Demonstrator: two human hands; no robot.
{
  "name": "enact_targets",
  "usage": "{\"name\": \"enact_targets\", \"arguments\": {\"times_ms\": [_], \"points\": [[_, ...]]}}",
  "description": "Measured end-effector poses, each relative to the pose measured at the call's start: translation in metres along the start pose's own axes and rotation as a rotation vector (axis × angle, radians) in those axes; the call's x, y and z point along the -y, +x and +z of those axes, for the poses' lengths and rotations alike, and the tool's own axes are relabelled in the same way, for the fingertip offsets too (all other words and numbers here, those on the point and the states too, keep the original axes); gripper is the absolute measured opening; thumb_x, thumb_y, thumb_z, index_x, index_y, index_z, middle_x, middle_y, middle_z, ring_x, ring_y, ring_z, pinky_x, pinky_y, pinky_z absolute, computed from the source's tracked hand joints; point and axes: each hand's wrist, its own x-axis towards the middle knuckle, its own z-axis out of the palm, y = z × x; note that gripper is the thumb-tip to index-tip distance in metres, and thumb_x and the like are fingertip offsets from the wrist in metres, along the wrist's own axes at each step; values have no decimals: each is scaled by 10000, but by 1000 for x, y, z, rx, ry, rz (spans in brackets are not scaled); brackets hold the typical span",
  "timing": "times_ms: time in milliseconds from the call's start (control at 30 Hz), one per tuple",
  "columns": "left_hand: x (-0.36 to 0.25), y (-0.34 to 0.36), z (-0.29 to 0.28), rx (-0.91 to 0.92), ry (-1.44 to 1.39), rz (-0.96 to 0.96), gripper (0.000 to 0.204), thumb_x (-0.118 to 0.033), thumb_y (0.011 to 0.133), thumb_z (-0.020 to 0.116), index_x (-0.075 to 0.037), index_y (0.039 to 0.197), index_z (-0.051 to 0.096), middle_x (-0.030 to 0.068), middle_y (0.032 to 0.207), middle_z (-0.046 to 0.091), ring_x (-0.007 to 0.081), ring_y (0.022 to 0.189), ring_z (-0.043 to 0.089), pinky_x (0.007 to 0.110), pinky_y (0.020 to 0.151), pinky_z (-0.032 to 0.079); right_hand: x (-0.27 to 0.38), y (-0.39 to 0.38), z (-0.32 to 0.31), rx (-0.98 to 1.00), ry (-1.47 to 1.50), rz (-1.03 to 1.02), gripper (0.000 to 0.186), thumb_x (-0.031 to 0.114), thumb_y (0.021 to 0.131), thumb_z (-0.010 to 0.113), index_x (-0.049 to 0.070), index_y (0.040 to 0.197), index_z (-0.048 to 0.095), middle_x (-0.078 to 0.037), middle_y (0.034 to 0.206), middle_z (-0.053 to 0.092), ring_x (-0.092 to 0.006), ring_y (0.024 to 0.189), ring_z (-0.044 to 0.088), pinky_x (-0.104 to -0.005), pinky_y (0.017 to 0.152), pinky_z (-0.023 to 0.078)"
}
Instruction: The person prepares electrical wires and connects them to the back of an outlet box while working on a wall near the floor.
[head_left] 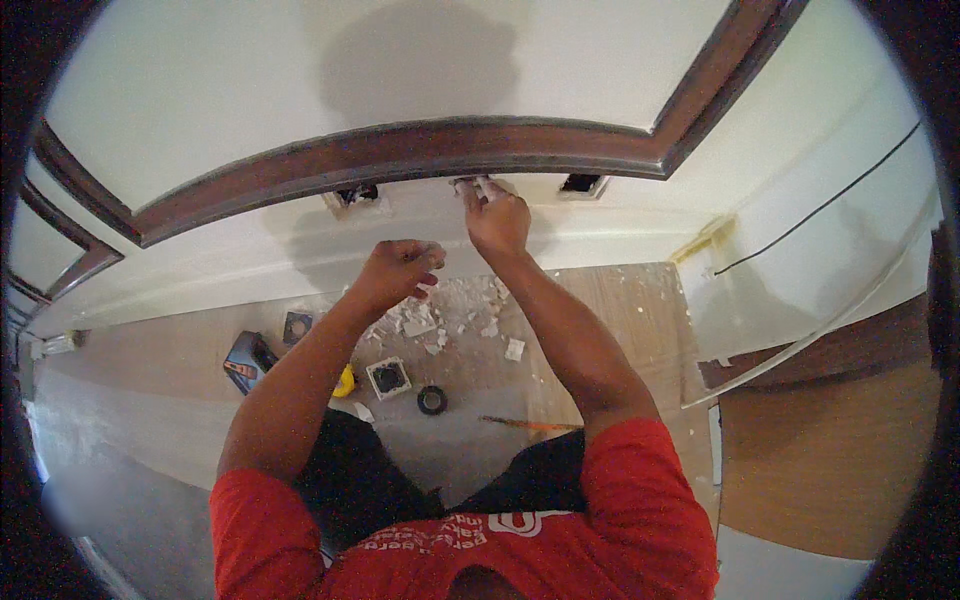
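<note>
1. The middle wall opening (468, 184) is a small cut-out in the white wall, just under the curved dark wood trim (400, 150). Something pale and small sits in it, too blurred to make out.
2. The right hand (496, 218) is raised to that opening. Its fingers are pressed together, their tips pinching or touching the pale piece at the opening's edge; which of the two I cannot tell.
3. The right forearm runs up from the red sleeve at the lower right, nearly straight, toward the far wall.
4. The left hand (402, 270) is curled into a loose fist, lower and to the left of the right hand, clear of the wall. Whether it holds anything cannot be seen.
5. Two more wall openings flank the middle one: a left opening (353, 196) and a right opening (582, 184), both dark inside.
6. On the floor below the hands lies white plaster rubble (445, 315).
7. Nearer the person sit a square white box frame (388, 378) and a black tape roll (432, 400).
8. Left of those lie a blue and black tool (246, 362) and a yellow object (345, 381).
</note>
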Motion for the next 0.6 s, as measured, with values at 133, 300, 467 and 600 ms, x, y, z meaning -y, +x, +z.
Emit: {"name": "enact_targets", "arguments": {"times_ms": [133, 300, 467, 600], "points": [[4, 10, 5, 30, 21, 23, 448, -387, 924, 630, -3, 1154, 651, 114, 1030, 693, 212, 848, 674, 349, 695, 575, 5, 0, 4, -116, 42, -43, 400, 423, 879, 608, 46, 959, 716, -210, 861, 699, -384, 744, 678, -482, 715, 528], [-1, 27, 21, 109, 155, 76, 405, -354, 918, 627, -9, 1125, 668, 102, 939, 709, 199, 818, 682, 333, 681, 569, -5, -13, 27, -229, 19, 127, 443, 403, 834, 661, 8, 1031, 709, -197, 879, 711, -346, 781, 697, -415, 747, 531], [14, 51, 10, 92, -23, 14, 363, -318, 912, 610, -13, 1096, 679, 98, 920, 712, 191, 812, 684, 330, 672, 563, 12, -8, 45, -396, 272, 187, 291, 195, 808, 723, -17, 1008, 723, -168, 825, 727, -187, 716, 694, -308, 687, 523], [36, 62, 4, 46, 2, -22, 357, -313, 908, 611, -6, 1077, 678, 97, 939, 712, 186, 813, 683, 330, 667, 562, 12, -8, 50, -441, 323, 170, 169, 118, 806, 717, -42, 861, 716, -109, 723, 706, -146, 646, 639, -295, 627, 496]]}}
